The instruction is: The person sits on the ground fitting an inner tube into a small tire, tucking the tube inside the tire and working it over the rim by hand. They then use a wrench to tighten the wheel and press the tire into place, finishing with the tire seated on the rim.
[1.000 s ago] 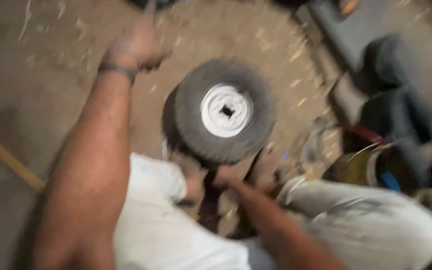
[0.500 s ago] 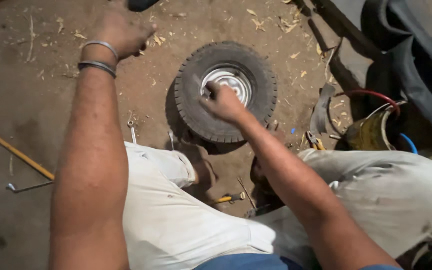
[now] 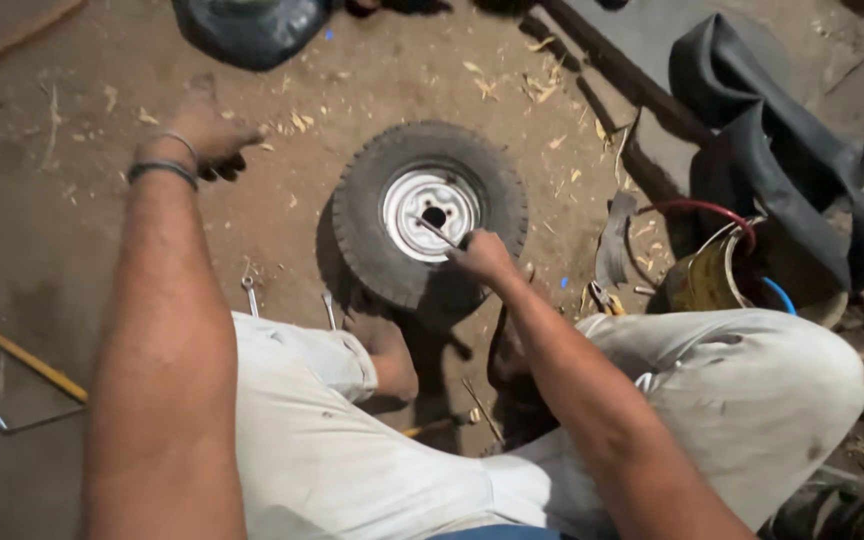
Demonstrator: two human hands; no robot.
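Small wheel [image 3: 430, 215] lies flat on dirt floor [image 3: 72, 250], hub up for access. Right hand [image 3: 480, 255], fingers closed round thin metal tool [image 3: 435, 232], works at hub. Left hand [image 3: 204, 135] braces on floor, fingers spread, holding nothing.

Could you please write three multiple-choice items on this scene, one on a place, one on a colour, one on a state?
1. Where does the left hand rest?
A. on the dirt ground
B. on the tyre
C. on a knee

2. What colour is the rim of the small wheel?
A. red
B. white
C. blue

3. How does the wheel lie?
A. upright
B. hung up
C. flat

Answers: 1 A, palm down on dirt left of the wheel; 2 B, pale centre disc; 3 C, its face points up, with the right hand holding a thin tool at its hub.
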